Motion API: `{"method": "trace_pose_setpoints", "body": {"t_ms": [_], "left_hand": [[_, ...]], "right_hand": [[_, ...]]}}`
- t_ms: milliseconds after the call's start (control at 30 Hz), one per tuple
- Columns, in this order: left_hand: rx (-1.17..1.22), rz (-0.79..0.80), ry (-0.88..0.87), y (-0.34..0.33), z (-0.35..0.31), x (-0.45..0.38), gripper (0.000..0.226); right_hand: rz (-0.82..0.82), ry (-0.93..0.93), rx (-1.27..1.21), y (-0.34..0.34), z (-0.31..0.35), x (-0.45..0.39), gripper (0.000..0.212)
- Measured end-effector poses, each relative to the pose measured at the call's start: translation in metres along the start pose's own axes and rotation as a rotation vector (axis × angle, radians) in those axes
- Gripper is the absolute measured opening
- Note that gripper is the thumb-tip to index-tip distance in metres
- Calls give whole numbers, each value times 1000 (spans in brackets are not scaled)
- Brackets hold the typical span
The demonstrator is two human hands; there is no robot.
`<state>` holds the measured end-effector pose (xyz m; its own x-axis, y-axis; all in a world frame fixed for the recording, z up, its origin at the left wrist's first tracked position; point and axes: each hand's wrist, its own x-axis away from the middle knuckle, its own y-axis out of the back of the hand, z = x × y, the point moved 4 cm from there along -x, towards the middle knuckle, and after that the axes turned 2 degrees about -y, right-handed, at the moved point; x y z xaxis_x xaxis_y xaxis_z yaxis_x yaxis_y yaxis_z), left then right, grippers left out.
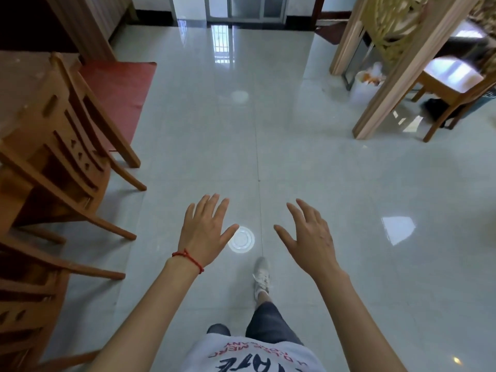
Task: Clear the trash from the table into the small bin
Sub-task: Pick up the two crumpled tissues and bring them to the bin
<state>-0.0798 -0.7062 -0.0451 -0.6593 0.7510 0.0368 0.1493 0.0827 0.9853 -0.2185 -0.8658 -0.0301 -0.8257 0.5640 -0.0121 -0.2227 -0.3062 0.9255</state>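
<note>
A: Obs. 1, room. A wide strip of glossy pale tiled floor (268,146) runs from the person's feet to the glass door (245,8) at the far end. Left edge of the strip: a wooden chair (67,146) pushed against a brown table (24,84), with more chairs (29,299) nearer the camera and a red mat (118,87) beyond.

B: Right edge?

A: A pale wooden post (397,84) with a carved screen above it, and a second chair (451,87) behind. The small bin (365,85), white and lined with a bag, stands on the floor at the foot of that post, far right; something orange and white shows at its top, too blurred to name.

B: Obs. 2, hands?

A: Both arms reach forward over the floor, palms down. Left hand (206,232): fingers straight and spread, holding nothing, red string bracelet (189,259) on the wrist. Right hand (308,237): fingers apart and slightly bent, also holding nothing. The hands sit well apart, with a round ceiling-light reflection on the tiles between them.

B: Feet?

A: One white shoe (261,275) forward on the tile seam.
</note>
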Motion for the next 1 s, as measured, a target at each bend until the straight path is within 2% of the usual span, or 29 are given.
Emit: {"method": "trace_pose_setpoints", "body": {"t_ms": [200, 333, 567, 700, 1000], "left_hand": [[-42, 13, 44, 3, 7, -109, 64], [-31, 19, 84, 15, 9, -173, 76], [-18, -4, 149, 30, 27, -273, 76], [20, -12, 169, 31, 48, -335, 74], [12, -56, 185, 48, 126, -490, 75]], "right_hand": [[2, 73, 62, 6, -23, -121, 53], [-20, 118, 121, 23, -35, -197, 56], [4, 158, 134, 31, -39, -317, 55], [67, 146, 119, 22, -33, -385, 59], [97, 147, 93, 2, 2, -551, 58]]}}
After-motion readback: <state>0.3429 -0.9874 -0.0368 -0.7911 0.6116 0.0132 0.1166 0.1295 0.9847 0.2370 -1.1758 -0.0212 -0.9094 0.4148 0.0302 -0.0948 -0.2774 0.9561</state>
